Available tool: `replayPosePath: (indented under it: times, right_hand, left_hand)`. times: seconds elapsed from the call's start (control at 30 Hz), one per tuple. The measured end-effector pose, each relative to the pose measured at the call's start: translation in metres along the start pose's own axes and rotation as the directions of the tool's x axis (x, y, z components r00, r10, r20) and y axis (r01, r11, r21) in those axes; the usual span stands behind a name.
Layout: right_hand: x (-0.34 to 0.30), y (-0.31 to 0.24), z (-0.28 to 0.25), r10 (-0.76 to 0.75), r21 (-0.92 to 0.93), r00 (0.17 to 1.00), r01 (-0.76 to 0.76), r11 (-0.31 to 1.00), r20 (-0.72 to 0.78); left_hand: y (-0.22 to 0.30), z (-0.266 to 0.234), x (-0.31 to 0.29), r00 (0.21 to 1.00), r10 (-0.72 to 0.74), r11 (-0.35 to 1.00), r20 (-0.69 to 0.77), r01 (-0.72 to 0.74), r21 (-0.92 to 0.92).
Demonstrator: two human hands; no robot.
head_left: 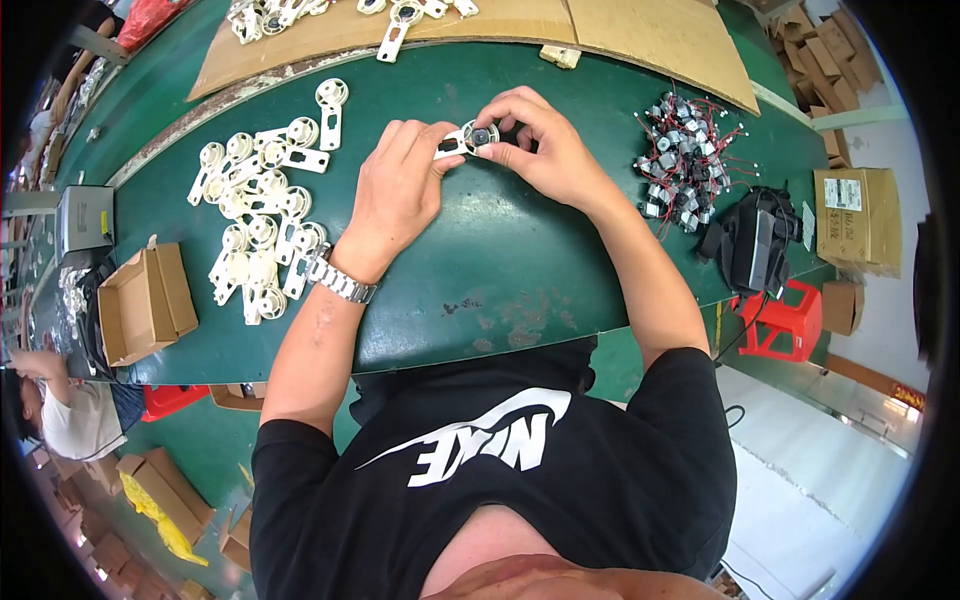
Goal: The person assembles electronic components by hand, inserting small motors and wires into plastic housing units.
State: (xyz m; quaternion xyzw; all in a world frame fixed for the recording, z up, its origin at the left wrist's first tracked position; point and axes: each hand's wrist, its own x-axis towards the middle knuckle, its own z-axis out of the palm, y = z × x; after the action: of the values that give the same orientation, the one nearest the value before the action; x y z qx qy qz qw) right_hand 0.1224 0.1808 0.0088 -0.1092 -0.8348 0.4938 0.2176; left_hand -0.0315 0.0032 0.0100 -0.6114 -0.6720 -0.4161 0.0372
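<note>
Over the green table (560, 250), both hands meet on one cream plastic housing (450, 147) with a round end and a flat slotted handle. My left hand (398, 190) pinches the handle end between thumb and fingers. My right hand (545, 150) closes its thumb and fingers on the round end, where a dark round part (481, 136) sits; how firmly that part is seated I cannot tell. Left of my left forearm lie many similar cream housings (262, 205), loosely heaped. A pile of small silver motors (685, 160) with red wires lies to the right.
Cardboard sheeting (660, 40) with more housings covers the far side. An open cardboard box (148, 305) stands at the left edge. A black device with a strap (755, 240) sits at the right, near a red stool (785, 325). Another person (85, 420) is at far left.
</note>
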Motion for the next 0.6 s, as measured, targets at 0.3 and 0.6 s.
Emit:
replayPosePath:
  times: [0.3,0.6]
  right_hand:
    - [0.000,-0.011,-0.005,0.303,0.421,0.923,-0.378,0.824,0.236]
    - [-0.002,-0.008,0.002,0.428,0.387,0.879,-0.477,0.789,0.212]
  left_hand:
    - [0.001,0.000,0.002,0.993,0.117,0.993,-0.027,-0.116,0.033]
    - [0.002,0.001,0.002,0.991,0.130,0.991,0.030,-0.131,0.032]
